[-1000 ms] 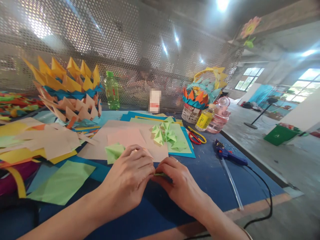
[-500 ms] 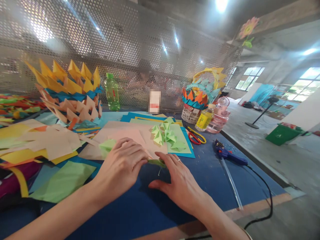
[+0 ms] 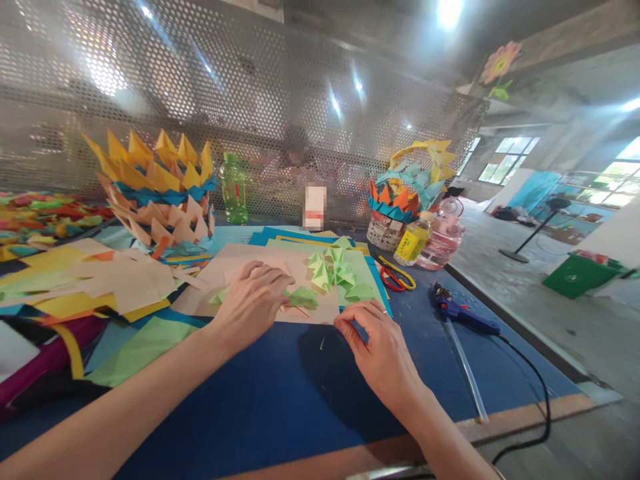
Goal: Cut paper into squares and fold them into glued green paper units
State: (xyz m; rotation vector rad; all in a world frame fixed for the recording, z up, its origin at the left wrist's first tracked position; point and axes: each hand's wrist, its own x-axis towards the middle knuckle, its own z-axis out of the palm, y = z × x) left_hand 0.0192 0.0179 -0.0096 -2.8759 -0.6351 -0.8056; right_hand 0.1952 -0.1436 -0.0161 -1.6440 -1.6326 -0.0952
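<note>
A small cluster of folded light-green paper units [image 3: 336, 272] already sits finished on the green sheet [image 3: 367, 273] just behind the pale pink paper sheet [image 3: 260, 267]. One more folded light-green paper piece [image 3: 301, 297] lies on that pink sheet, apparently being added to them; flat sheets lie left of the pink sheet, so more folding looks likely to remain. The left hand [image 3: 249, 303] rests palm down on the pink sheet, fingers curled, its fingertips touching the green piece. The right hand [image 3: 383, 347] hovers over the blue surface [image 3: 280, 407] just in front of the pink sheet, fingers loosely bent, gripping nothing visible.
</note>
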